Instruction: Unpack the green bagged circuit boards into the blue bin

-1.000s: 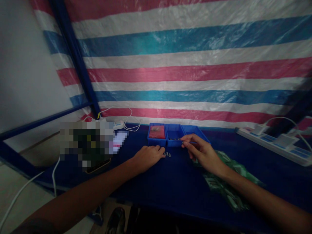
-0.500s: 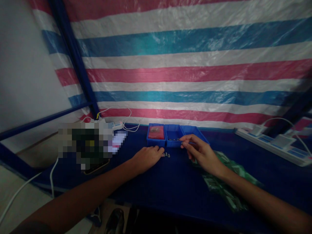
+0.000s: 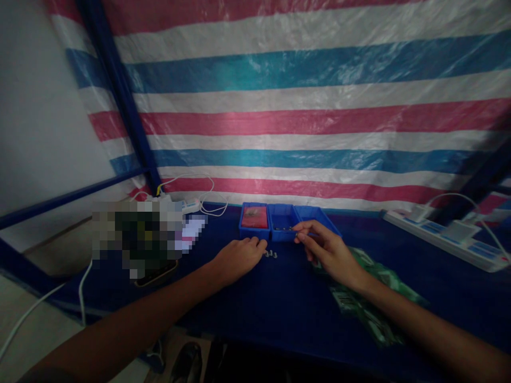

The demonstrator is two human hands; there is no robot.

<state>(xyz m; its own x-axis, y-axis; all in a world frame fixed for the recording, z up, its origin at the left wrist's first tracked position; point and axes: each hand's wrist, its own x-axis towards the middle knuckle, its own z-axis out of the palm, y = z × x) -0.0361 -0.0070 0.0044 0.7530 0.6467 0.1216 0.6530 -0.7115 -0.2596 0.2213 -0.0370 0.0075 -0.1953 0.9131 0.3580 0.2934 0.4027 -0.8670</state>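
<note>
My left hand [image 3: 239,256] rests knuckles-up on the dark blue table, fingers curled, its fingertips beside a few small silver screws [image 3: 271,254]. My right hand [image 3: 325,250] is at the front edge of the middle blue bin [image 3: 282,222], thumb and forefinger pinched on something tiny that I cannot make out. A bin holding a red item [image 3: 254,218] stands to the left, and a third blue bin [image 3: 317,215] to the right. A green circuit board [image 3: 371,300] lies under my right wrist.
A white power strip [image 3: 451,239] with plugs lies at the back right. At the left are a blurred-out object [image 3: 138,236], another power strip with white cables [image 3: 203,201], and a blue frame post [image 3: 120,101]. A striped tarp hangs behind.
Both hands stay almost still; the view has shifted slightly, and my right hand's pinch remains at the middle bin's edge.
</note>
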